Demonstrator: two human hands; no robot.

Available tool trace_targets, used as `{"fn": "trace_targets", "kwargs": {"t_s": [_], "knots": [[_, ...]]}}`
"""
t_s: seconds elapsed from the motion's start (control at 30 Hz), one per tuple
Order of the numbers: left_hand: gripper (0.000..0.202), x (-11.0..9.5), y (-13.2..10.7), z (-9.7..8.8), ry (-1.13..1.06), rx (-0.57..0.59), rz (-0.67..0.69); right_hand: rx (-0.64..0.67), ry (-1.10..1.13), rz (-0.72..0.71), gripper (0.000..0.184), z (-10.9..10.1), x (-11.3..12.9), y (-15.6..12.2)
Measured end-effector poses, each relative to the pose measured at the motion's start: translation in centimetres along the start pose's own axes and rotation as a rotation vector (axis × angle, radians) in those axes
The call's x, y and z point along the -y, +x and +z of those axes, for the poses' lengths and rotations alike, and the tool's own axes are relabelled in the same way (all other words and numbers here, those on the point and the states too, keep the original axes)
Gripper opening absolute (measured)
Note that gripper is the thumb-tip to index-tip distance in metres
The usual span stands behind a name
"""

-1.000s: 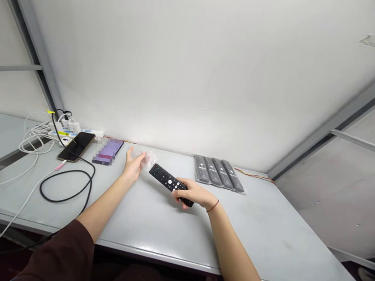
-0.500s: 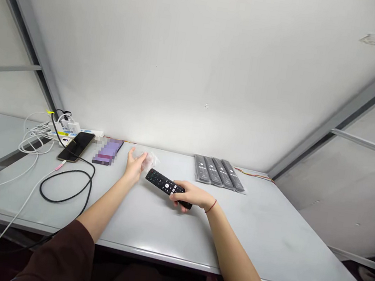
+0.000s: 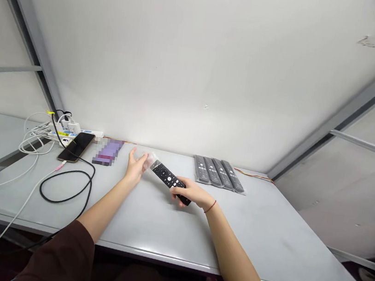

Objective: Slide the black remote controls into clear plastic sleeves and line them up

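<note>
My right hand (image 3: 189, 192) is closed around the lower end of a black remote control (image 3: 168, 179), which is tilted with its buttons facing up. Between the fingers of my left hand (image 3: 135, 165) is a clear plastic bag (image 3: 150, 160). The far tip of the remote is at the mouth of this bag, and the film seems to cover it. To the right, several remotes in clear sleeves (image 3: 218, 172) lie side by side against the back of the grey table (image 3: 252, 228).
On the left lie a dark phone (image 3: 76, 146) and a purple pixelated object (image 3: 108, 151). A white power strip (image 3: 87, 132) with plugs stands behind them. A looped black cable (image 3: 63, 202) and white cables (image 3: 29, 146) spread over the left side. A white wall (image 3: 184, 65) closes the back.
The remote's far end has moved up and into the mouth of the plastic bag, which is now spread wider. My right hand has shifted slightly; my left hand stays almost in place.
</note>
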State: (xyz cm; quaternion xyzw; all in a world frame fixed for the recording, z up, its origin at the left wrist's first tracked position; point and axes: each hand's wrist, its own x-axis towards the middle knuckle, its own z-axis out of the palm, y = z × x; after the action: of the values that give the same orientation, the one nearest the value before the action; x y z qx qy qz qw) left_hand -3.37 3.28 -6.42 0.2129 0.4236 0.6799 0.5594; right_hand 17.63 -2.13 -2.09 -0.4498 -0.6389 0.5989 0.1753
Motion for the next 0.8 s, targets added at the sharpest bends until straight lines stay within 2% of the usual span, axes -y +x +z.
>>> {"fn": "trace_targets", "kwargs": {"t_s": [0.23,0.53,0.8], "knots": [[0.062,-0.2,-1.0,0.6,-0.079,0.056,-0.003,-0.116,0.095,-0.041,0.028,1.5,-1.1,1.5],[0.074,0.3,-2.1,1.3,-0.115,0.116,0.001,-0.101,0.067,-0.080,0.034,2.4,-1.4,1.9],[0.063,1.8,-3.6,1.8,-0.075,0.094,-0.082,-0.252,0.158,-0.060,0.039,4.9,-2.2,3.7]]}}
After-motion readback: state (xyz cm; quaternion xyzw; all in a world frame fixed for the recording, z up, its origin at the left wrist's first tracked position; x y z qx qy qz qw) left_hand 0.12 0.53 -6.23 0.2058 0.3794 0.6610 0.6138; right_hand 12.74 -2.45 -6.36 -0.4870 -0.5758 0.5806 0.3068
